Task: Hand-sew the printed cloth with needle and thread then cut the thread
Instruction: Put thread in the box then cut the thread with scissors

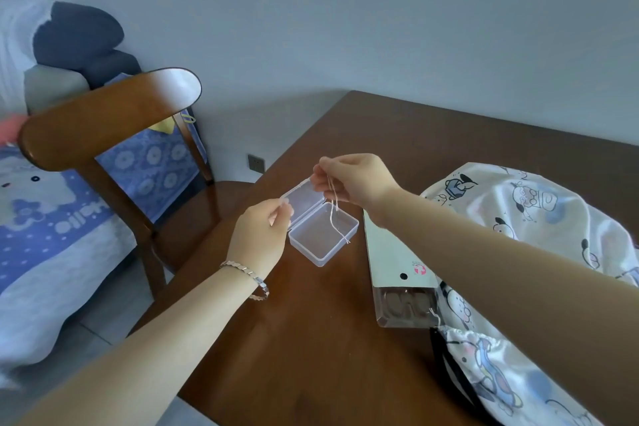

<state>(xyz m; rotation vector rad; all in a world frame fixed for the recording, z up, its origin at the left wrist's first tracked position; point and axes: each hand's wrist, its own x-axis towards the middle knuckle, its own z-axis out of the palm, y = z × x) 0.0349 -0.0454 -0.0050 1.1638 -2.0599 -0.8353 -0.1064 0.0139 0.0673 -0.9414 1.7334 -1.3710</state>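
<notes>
Printed cloth [539, 218] lies heaped at right of table [415, 135], untouched; we see no stitch begun. We judge threading stage: our right hand [356, 180] pinches thread [334, 214], ends dangling into open clear box [321, 235]; our left hand [259, 235] pinches thin sliver, likely needle, too small to confirm. Sewing and cutting all left. Flat packet [397, 259] lies between box and cloth; chair [103, 128] at left. We spot no scissors.

Nothing legible; the card pack [390, 252] bears a pink logo [419, 268], perhaps lettered.
</notes>
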